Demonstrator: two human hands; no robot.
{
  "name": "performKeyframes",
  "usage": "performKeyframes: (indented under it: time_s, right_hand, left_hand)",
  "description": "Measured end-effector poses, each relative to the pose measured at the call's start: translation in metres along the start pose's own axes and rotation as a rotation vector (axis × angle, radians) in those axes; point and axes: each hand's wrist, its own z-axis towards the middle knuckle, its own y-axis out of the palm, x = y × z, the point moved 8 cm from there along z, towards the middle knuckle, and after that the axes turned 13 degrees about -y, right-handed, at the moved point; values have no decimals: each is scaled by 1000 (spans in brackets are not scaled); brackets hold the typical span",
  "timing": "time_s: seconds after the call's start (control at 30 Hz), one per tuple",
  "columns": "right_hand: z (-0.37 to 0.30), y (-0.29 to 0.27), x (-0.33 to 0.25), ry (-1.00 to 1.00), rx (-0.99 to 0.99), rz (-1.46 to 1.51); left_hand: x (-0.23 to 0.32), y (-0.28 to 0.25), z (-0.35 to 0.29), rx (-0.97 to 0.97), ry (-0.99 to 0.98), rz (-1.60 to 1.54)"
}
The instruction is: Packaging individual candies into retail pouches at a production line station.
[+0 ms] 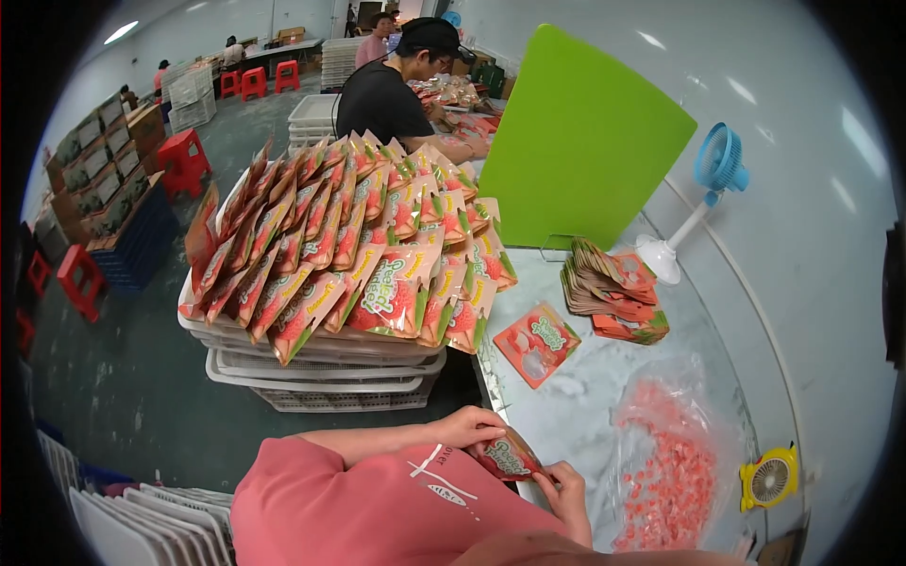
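Close to my body, at the table's near edge, a red and green printed pouch [510, 457] is held between both hands. My left hand [469, 427] grips its upper left side with the fingers closed. At its lower right corner my right hand [566, 489] pinches the edge. A single flat pouch [536, 343] of the same print lies on the table beyond my hands. To the right of my right hand spreads a clear plastic bag [668, 462] of small pink-wrapped pieces. Farther back on the table sits a stack of flat pouches [604, 288].
On the left, stacked white baskets [321, 363] carry a large heap of plump pouches [349, 236]. A green board [576, 141] stands upright at the table's far end. A blue and white fan [719, 160] and a small yellow fan [769, 478] flank the wall. A co-worker [387, 99] sits beyond.
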Motion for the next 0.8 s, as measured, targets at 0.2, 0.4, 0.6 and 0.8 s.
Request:
performKeyframes:
  time_s: [0.2, 0.4, 0.6, 0.8]
  right_hand:
    - [-1, 0, -12, -72, 49, -104]
    - [5, 0, -17, -59, 70, 21]
    - [2, -1, -14, -16, 72, 107]
    - [-5, 0, -7, 8, 29, 87]
  left_hand:
    - [-3, -12, 3, 61, 18, -58]
    - [6, -19, 2, 143, 134, -5]
    - [-12, -13, 6, 78, 15, -140]
    - [-3, -9, 8, 84, 233, -62]
